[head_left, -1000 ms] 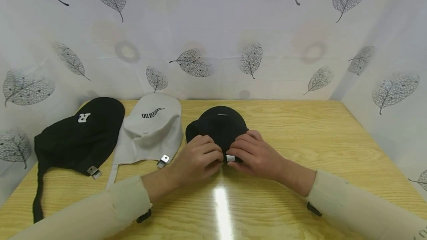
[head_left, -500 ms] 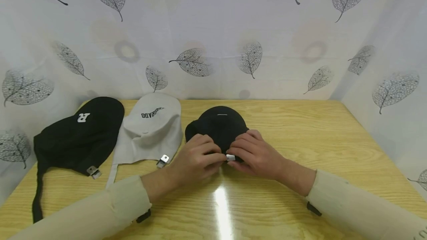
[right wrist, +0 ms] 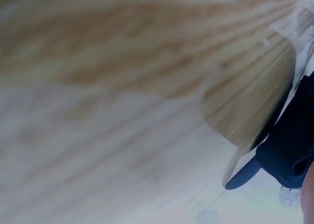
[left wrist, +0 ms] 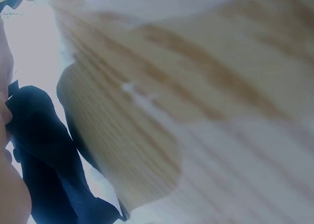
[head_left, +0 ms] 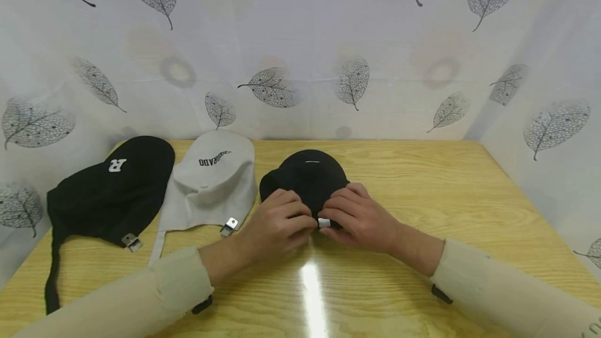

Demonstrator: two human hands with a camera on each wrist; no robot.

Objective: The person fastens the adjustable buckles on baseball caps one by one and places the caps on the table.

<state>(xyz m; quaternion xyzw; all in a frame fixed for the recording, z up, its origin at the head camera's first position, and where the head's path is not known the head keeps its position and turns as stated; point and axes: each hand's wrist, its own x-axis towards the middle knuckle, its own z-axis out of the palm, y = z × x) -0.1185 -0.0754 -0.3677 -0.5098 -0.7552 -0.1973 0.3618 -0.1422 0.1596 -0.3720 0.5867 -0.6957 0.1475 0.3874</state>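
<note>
A black cap (head_left: 313, 171) with a short white line on it lies at the middle of the table, in front of both hands. The left hand (head_left: 279, 221) pinches its near edge with curled fingers, beside a small white tag (head_left: 324, 222). From the other side the right hand (head_left: 361, 218) grips the same edge, its thumb and fingers around the tag. In the left wrist view the dark cap (left wrist: 44, 150) shows at the left; in the right wrist view the cap (right wrist: 289, 136) is at the right edge. The fingertips are partly hidden.
To the left lie a grey-white cap (head_left: 218, 171) with dark lettering and a black cap (head_left: 117, 192) with a white letter, each with a strap and a metal clasp. A leaf-patterned curtain (head_left: 300, 30) stands behind the wooden table (head_left: 422, 171).
The left fingertips moved slightly right over the tag's edge, then drew back a little. The cap and the right hand stay nearly still.
</note>
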